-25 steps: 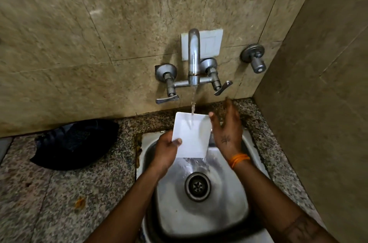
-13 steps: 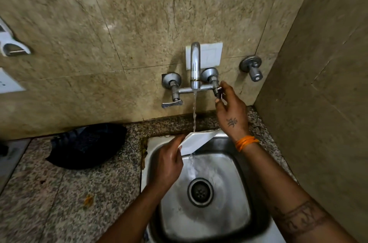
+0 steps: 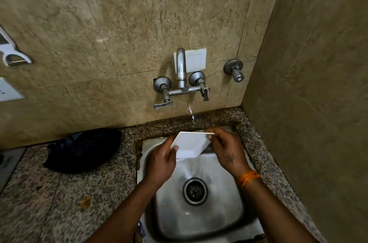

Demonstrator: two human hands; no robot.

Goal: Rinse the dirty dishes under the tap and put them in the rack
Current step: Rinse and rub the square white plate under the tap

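Note:
A small white square plate [image 3: 190, 144] is held over the back of the steel sink [image 3: 229, 209]. My left hand [image 3: 162, 163] grips its near-left edge, thumb on the underside. My right hand [image 3: 227, 148] pinches its far-right corner with curled fingers. The plate is tilted, its underside towards me. The chrome tap [image 3: 181, 71] stands on the wall above; no stream falls from its spout, only a few drops glint below it. No rack is in view.
A dark cloth bundle [image 3: 83, 150] lies on the speckled granite counter [image 3: 49, 203] left of the sink. A side wall [image 3: 308, 103] closes in on the right. A separate valve [image 3: 234, 69] and a white wall fixture [image 3: 12, 57] are mounted on the back wall.
My right hand left the right tap handle and came down to the plate's corner. The water stream has stopped. The plate has dropped lower and turned over.

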